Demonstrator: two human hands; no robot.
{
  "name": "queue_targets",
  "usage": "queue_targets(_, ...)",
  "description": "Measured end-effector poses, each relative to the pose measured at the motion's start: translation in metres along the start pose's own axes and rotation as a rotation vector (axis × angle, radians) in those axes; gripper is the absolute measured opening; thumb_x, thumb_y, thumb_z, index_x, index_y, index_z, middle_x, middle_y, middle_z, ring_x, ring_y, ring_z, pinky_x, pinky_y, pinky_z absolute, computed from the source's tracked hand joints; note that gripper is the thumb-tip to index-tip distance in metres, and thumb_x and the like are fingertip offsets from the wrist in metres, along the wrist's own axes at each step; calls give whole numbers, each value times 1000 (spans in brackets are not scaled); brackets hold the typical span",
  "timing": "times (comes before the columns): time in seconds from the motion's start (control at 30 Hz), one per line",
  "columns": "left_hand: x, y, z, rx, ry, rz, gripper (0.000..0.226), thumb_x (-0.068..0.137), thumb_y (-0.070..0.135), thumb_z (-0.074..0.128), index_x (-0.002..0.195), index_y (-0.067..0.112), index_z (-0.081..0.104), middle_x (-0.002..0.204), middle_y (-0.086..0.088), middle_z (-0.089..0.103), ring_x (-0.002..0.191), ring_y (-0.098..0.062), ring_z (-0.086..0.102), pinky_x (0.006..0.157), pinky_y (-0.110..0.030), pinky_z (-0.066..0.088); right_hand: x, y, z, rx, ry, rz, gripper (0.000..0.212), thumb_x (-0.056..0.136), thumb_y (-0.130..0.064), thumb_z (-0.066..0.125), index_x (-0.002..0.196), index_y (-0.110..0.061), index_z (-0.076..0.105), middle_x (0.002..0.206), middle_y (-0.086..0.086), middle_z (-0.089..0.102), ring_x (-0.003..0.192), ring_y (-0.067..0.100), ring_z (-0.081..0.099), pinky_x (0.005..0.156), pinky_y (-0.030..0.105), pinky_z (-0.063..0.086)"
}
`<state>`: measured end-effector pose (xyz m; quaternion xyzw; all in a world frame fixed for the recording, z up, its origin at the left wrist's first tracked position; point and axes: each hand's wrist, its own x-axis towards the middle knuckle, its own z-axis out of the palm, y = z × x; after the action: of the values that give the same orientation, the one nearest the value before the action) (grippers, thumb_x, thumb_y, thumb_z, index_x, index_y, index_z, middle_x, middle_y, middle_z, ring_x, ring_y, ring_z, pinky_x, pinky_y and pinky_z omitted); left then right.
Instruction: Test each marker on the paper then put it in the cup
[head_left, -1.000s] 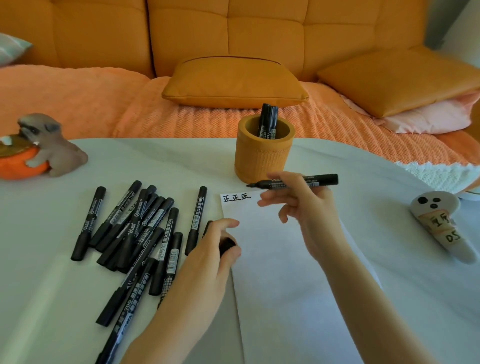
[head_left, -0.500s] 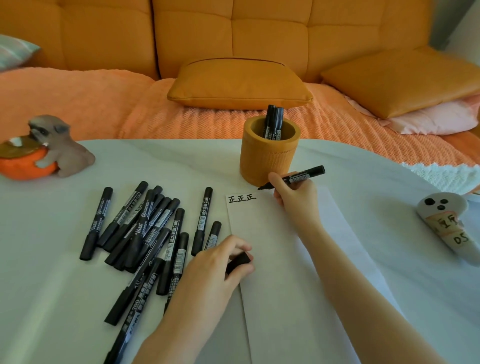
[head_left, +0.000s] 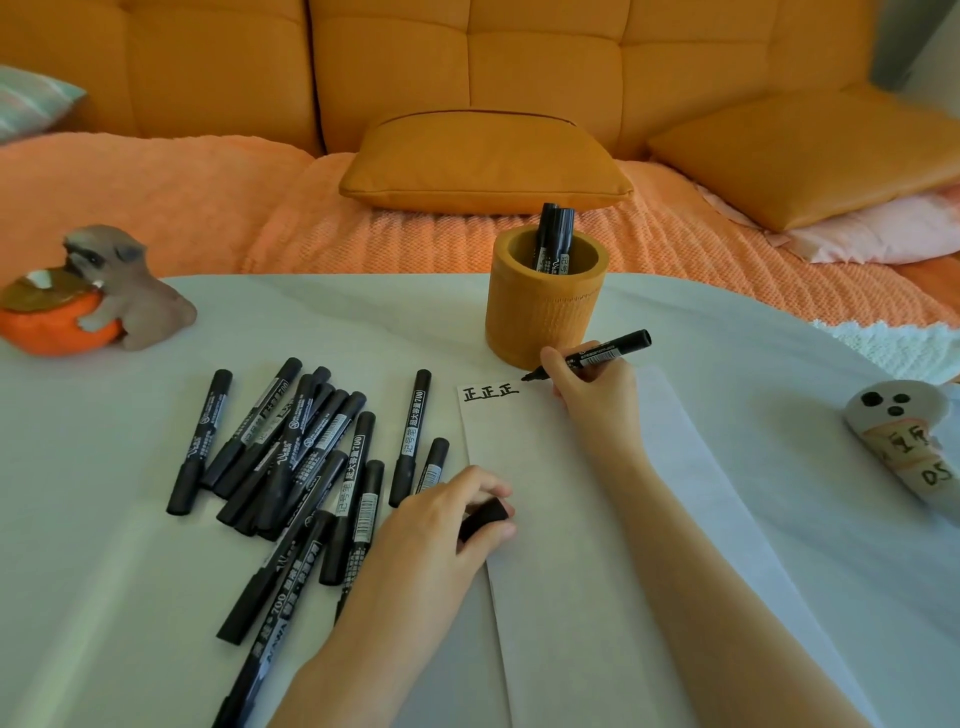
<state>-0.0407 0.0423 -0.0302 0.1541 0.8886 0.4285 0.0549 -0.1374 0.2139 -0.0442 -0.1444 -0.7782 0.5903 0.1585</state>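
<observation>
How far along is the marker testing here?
Done: three black characters at the top of the white paper sheet, and a few black markers stand in the round orange cup. In hand: the right hand holds an uncapped black marker, tip beside those characters; the left hand pinches a black cap. Left: the pile of capped black markers beside the paper.

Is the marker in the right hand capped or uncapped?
Uncapped: the marker shows a bare tip at the paper beside the written marks, and the left hand holds a black cap.
</observation>
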Motion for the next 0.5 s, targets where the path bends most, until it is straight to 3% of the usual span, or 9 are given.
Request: queue_targets(0.5,0,1,0,-18,1,-23,17,85,27,64,101,29,59,97,18,67,56,20,46,61,-4,36,0,3,1,-52,-22,-3,27,86,-25,67,71,-5,58,59,3,53,48,6,42,45,14,32)
